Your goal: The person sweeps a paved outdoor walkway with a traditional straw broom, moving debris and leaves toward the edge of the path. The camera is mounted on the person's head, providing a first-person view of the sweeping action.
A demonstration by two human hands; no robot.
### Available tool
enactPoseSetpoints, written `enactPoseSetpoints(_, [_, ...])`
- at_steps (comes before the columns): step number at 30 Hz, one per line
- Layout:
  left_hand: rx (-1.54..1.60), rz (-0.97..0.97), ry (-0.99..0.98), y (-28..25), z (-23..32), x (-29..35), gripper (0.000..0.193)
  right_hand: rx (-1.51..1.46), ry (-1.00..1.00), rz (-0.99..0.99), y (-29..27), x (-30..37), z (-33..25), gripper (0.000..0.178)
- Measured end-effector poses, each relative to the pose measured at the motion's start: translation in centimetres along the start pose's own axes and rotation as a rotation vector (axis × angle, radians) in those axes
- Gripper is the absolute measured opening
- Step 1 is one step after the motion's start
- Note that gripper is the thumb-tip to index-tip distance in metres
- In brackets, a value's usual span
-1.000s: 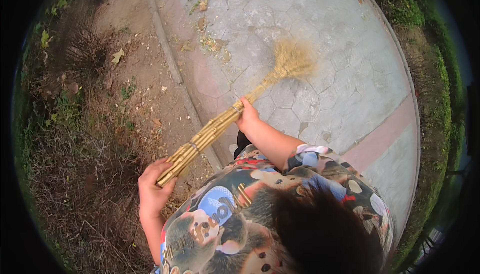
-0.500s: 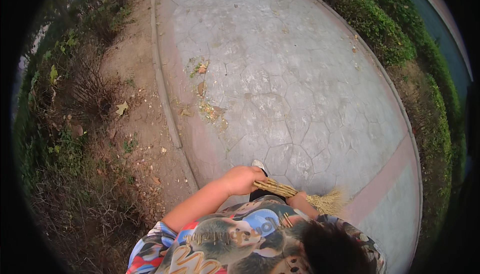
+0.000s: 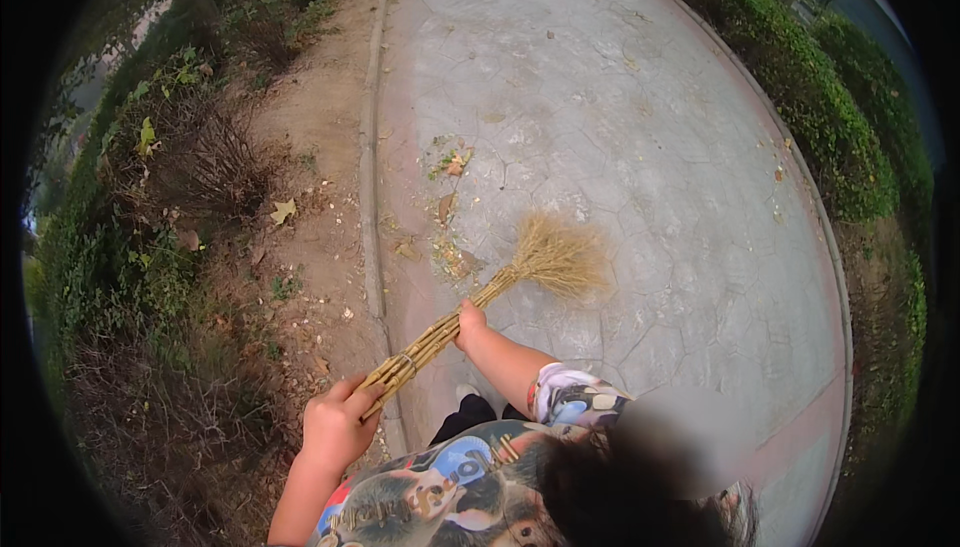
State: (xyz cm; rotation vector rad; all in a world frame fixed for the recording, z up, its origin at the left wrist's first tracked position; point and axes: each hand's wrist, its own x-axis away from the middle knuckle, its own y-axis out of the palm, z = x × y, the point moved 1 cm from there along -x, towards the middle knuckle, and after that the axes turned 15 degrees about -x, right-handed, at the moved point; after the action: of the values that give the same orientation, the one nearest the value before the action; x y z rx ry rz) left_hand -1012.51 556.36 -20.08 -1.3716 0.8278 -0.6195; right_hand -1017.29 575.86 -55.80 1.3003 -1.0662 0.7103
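Note:
A straw broom (image 3: 425, 347) slants across in front of me, its bound stalk handle at the lower left and its bushy yellow head (image 3: 562, 255) at the upper right. My left hand (image 3: 340, 425) is closed around the handle's end. Farther up, below the bristles, my right hand (image 3: 470, 325) grips it too, fingers partly hidden. The bristles are over the grey pavement, slightly blurred; whether they touch it I cannot tell. Just left of them lies a patch of dry leaves and bits (image 3: 455, 257), with another small leaf cluster (image 3: 450, 160) beyond.
A stone curb (image 3: 370, 197) runs along the left of the paved path (image 3: 660, 167). Past it are bare soil (image 3: 310, 187) and dry shrubs (image 3: 205, 162). A green hedge (image 3: 800, 77) borders the right side. A shoe (image 3: 467, 390) shows below my right forearm.
The broom has swung from low beside my body, head to the right, to pointing forward with its head over the path. My left hand moved down and left; my right hand moved forward and left.

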Motion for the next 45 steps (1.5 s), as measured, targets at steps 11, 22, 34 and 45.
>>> enactPoseSetpoints(11, [0.360, 0.003, -0.106, 2.4, -7.2, -6.0, 0.031, 0.238, -0.163, -0.145, 9.4, -0.6, -7.6, 0.034])
enactPoseSetpoints(22, [0.597, -0.444, 0.529, 17.4, -2.1, -25.2, 0.030, -0.598, -0.332, 0.347, -9.4, -0.6, -20.7, 0.043])
enactPoseSetpoints(34, [0.426, -0.329, 0.188, 16.8, -0.5, -42.3, 0.029, -0.471, -0.169, 0.268, 7.4, -15.6, -31.6, 0.055])
enactPoseSetpoints(45, [0.432, 0.004, -0.305, 16.7, 5.4, -51.3, 0.037, 0.464, -0.206, -0.162, 36.2, -20.7, -47.5, 0.037])
